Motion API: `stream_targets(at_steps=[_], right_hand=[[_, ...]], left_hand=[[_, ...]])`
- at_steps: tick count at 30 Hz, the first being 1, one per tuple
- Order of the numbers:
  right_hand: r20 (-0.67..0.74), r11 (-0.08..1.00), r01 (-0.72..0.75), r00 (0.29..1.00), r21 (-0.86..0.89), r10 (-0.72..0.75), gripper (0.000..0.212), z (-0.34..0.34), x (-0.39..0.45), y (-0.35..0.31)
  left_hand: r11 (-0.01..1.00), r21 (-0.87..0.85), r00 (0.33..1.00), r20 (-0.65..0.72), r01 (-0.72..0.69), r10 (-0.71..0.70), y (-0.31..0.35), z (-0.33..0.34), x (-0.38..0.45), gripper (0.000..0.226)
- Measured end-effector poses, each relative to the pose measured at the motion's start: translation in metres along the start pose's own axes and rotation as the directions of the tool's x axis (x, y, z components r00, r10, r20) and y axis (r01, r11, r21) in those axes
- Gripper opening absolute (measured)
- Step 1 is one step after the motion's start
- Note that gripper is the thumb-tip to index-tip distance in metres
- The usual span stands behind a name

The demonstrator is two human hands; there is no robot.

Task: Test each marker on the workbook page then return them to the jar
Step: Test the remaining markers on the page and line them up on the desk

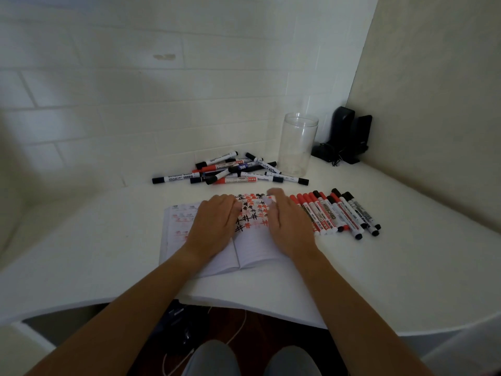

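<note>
Step in hand: judging by the scene, you were flattening the workbook point(244, 240) at the centre of the frame, or about to turn its marked page, before the next marker test.
Left hand: your left hand point(214, 221) lay flat on the left page, fingers straight and together, pressing the paper and gripping nothing.
Right hand: your right hand point(287, 223) rested on the right page; its fingertips at the top edge were blurred, and a bit of pale paper showed there, so I could not tell whether your grip was apart or pinching the page.
Page: the upper part of the right page carried rows of red and black hash marks point(250, 213), with bare lines lower down, so there was room left for testing.
Markers, upper centre: a loose pile of markers point(230, 169) lay on the surface above the workbook, probably untested.
Markers, right: a neat row of markers point(336, 213) lay side by side just right of your right hand, probably tested.
Jar: the clear jar point(298, 145) stood upright and empty in the upper right, just beside the pile, so nothing had gone back yet.
Doing it well: you needed to keep the left palm down near the spine so the page could not spring up, use the bare lines, and mind your right wrist near the row.
Risk: fresh ink under your fingers could smear.
</note>
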State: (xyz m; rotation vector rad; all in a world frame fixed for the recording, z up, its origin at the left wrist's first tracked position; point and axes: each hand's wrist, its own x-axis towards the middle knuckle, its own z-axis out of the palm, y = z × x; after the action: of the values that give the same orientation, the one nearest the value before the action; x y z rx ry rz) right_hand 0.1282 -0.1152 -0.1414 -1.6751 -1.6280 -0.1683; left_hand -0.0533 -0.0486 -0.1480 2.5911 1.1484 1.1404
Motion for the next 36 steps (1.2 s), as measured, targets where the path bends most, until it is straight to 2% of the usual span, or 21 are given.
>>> stream_targets(at_steps=[3, 5, 7, 9, 11, 13, 16, 19, 22, 24, 27, 29, 33, 36], right_hand=[[-0.085, 0.993, -0.041, 0.995, 0.114, 0.050, 0.044, -0.008, 0.001, 0.002], [-0.168, 0.985, 0.015, 0.986, 0.173, 0.014, 0.036, -0.009, 0.003, 0.006], [-0.221, 0.945, 0.007, 0.973, 0.327, 0.069, 0.028, -0.007, 0.004, 0.013], [-0.159, 0.851, -0.099, 0.965, 0.515, 0.208, 0.034, -0.007, 0.005, 0.015], [-0.062, 0.750, -0.196, 0.952, 0.632, 0.301, 0.043, -0.011, 0.005, 0.015], [-0.010, 0.739, -0.250, 0.945, 0.625, 0.328, 0.036, -0.014, 0.004, 0.014], [0.048, 0.802, -0.292, 0.948, 0.520, 0.314, 0.007, -0.013, 0.003, 0.011], [0.089, 0.788, -0.345, 0.932, 0.510, 0.351, 0.022, -0.009, 0.003, 0.010], [0.121, 0.672, -0.409, 0.893, 0.617, 0.433, 0.009, -0.012, 0.004, 0.010], [0.154, 0.636, -0.438, 0.879, 0.635, 0.451, 0.007, -0.016, 0.003, 0.010], [0.160, 0.680, -0.437, 0.888, 0.589, 0.432, 0.002, -0.014, 0.003, 0.011], [0.124, 0.726, -0.451, 0.880, 0.519, 0.458, 0.016, -0.012, 0.003, 0.012], [0.099, 0.678, -0.524, 0.822, 0.516, 0.561, 0.020, -0.012, 0.002, 0.013], [0.045, 0.712, -0.541, 0.809, 0.448, 0.586, 0.019, -0.014, 0.002, 0.014]], left_hand=[[0.999, -0.016, 0.995, 0.094, 0.027, -0.026, -0.001, 0.001, 0.000, 0.026], [1.000, -0.011, 0.991, 0.136, 0.017, -0.015, -0.004, 0.001, 0.000, 0.021], [1.000, 0.000, 0.987, 0.159, 0.006, -0.006, -0.004, 0.002, 0.000, 0.020], [1.000, 0.027, 0.984, 0.176, 0.003, -0.008, -0.005, 0.002, 0.001, 0.018], [0.999, 0.049, 0.980, 0.199, 0.003, -0.013, -0.007, 0.004, 0.002, 0.016], [0.999, 0.051, 0.974, 0.224, 0.013, -0.024, -0.009, 0.006, 0.003, 0.018], [0.999, 0.029, 0.968, 0.247, 0.034, -0.040, -0.012, 0.007, 0.004, 0.020], [0.998, -0.004, 0.966, 0.254, 0.055, -0.052, -0.013, 0.008, 0.003, 0.023], [0.997, -0.005, 0.962, 0.265, 0.073, -0.069, -0.013, 0.008, 0.004, 0.024], [0.997, 0.000, 0.959, 0.273, 0.083, -0.080, -0.012, 0.007, 0.005, 0.025], [0.997, 0.007, 0.962, 0.262, 0.079, -0.078, -0.013, 0.008, 0.004, 0.025], [0.997, 0.007, 0.962, 0.262, 0.080, -0.079, -0.013, 0.007, 0.004, 0.026], [0.995, 0.007, 0.957, 0.276, 0.095, -0.093, -0.013, 0.007, 0.005, 0.026], [0.996, 0.004, 0.957, 0.276, 0.090, -0.088, -0.013, 0.007, 0.005, 0.026]])
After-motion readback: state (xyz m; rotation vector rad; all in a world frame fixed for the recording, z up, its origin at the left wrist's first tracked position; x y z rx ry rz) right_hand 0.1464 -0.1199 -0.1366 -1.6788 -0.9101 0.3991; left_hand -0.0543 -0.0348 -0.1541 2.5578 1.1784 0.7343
